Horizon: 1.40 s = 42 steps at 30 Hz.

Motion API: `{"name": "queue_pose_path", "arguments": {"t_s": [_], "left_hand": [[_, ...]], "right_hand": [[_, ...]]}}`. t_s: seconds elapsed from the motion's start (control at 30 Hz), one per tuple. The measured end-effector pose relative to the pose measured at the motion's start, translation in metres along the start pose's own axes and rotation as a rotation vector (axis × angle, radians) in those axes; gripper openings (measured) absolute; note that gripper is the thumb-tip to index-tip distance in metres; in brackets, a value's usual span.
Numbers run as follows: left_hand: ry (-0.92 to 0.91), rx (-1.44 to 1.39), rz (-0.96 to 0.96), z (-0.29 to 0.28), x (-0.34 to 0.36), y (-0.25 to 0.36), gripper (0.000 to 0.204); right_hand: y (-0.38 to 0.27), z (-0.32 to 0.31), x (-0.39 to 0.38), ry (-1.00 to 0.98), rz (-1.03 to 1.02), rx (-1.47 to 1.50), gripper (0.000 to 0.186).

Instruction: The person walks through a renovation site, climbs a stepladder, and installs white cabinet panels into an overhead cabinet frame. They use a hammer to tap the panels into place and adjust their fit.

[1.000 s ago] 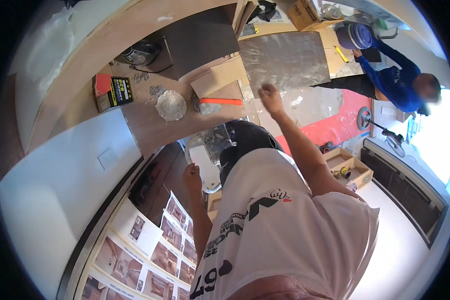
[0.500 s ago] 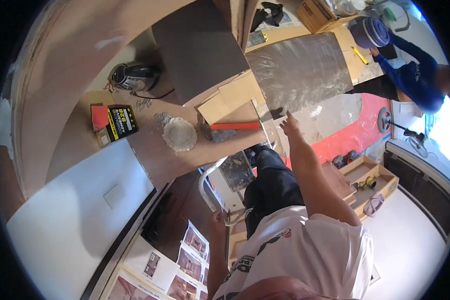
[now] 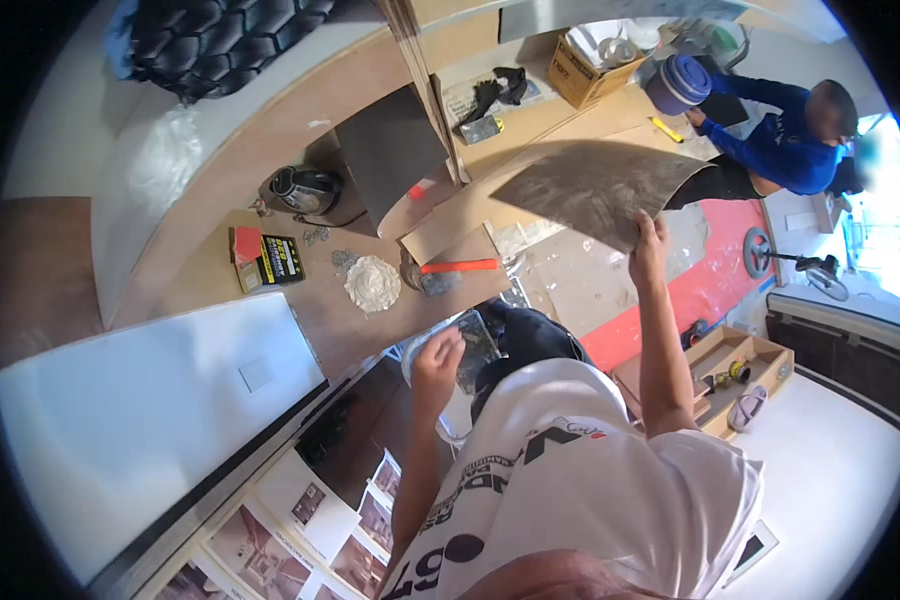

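Observation:
My right hand grips the near corner of a thin, mottled grey-brown sheet, which is lifted and curved above the counter. My left hand is open and empty, fingers loosely bent, over a metal stool beside my dark-trousered legs. On the wooden worktop left of the sheet lie a bowl of white paste, an orange strip on a grey tool, and some tan board pieces.
A co-worker in blue holds a blue cooler at right. A black kettle, adhesive can and cardboard box stand around the counters. A fan, wooden drawers and printed sheets are also visible.
My right hand has taken hold of the sheet and raised its near corner off the counter, bending it. My left hand has moved up and forward.

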<state>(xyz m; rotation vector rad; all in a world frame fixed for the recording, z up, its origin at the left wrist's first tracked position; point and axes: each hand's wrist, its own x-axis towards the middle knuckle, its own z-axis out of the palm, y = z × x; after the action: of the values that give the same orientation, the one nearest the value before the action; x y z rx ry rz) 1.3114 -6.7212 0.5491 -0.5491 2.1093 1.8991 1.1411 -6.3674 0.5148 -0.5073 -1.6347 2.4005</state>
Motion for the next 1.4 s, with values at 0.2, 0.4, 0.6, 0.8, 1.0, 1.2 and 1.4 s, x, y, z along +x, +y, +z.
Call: {"name": "queue_pose_path", "arguments": {"t_s": [0.2,0.4,0.6,0.8,1.0,1.2,1.4], "left_hand": [[-0.077,0.039,0.366,0.005,0.008,0.180,0.030],[-0.443,0.743,0.517,0.100,0.041,0.245,0.105],[-0.387,1.206,0.272,0.194,0.084,0.172,0.091],[-0.254,1.414,0.501,0.138,0.094,0.138,0.016],[-0.363,0.667,0.363,-0.006,0.029,0.176,0.035],[-0.059,0.138,0.267,-0.101,-0.041,0.179,0.030],[0.357,-0.030,0.344,-0.149,-0.096,0.155,0.034]], "right_hand": [[-0.063,0.079,-0.131,-0.091,-0.218,-0.358,0.054],[-0.037,0.123,-0.215,-0.167,-0.173,-0.393,0.066],[-0.028,0.122,-0.246,-0.192,-0.238,-0.347,0.064],[-0.033,0.106,-0.259,-0.654,-0.071,-0.444,0.054],[0.023,0.027,-0.200,-0.616,0.357,-0.324,0.044],[0.105,-0.014,-0.132,-0.423,0.242,-0.437,0.057],[0.049,0.085,-0.125,-0.859,0.305,-0.092,0.033]]}}
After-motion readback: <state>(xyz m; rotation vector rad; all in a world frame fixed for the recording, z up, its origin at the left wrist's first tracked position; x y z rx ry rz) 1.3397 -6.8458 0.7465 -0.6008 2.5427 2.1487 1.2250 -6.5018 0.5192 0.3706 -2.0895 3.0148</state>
